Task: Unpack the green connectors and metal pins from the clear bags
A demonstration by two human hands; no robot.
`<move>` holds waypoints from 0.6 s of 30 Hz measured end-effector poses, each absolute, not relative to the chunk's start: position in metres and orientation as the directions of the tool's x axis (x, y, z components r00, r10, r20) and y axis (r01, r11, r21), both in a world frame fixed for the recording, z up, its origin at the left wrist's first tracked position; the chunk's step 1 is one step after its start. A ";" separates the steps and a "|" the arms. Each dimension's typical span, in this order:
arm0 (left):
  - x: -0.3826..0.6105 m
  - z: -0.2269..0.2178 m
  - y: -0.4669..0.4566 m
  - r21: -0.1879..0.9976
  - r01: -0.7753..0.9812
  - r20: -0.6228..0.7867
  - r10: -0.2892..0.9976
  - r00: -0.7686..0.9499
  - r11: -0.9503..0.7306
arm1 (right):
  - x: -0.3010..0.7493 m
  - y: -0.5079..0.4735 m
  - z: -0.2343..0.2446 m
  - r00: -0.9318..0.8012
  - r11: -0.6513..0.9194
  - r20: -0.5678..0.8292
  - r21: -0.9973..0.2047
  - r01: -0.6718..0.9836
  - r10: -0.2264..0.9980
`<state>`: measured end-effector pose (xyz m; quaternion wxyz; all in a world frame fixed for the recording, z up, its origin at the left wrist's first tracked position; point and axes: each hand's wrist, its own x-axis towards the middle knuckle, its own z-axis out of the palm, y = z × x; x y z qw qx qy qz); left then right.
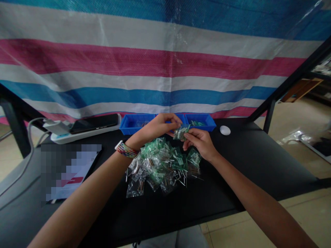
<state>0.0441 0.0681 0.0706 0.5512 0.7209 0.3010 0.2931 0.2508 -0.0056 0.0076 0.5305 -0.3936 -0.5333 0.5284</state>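
Between my hands is a small clear plastic bag (pixel 180 132) with screws and pale green wall plugs inside. My left hand (pixel 164 125) pinches its left end, and a woven band circles that wrist. The bag's right side is gripped by the fingertips of my right hand (pixel 200 142). Just below lies a pile of similar bags (pixel 157 162), holding green plugs and metal screws, with some loose screws at its edges. Behind my hands stands a blue divided tray (pixel 136 124); small parts lie in its left and right compartments, while my left hand partly hides the middle one.
At the back left, a black phone (pixel 94 123) rests on a white power strip (pixel 85 134) with plugs and cables. A partly blurred booklet (pixel 74 172) lies at left. A white round object (pixel 225 130) sits at right. A striped sheet (pixel 165 62) hangs behind the black table (pixel 248 158).
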 end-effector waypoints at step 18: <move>0.046 0.069 0.062 0.927 0.171 0.131 0.713 0.688 -0.335 | 0.256 -0.002 0.005 -0.179 0.117 0.138 -0.985 -0.126 0.974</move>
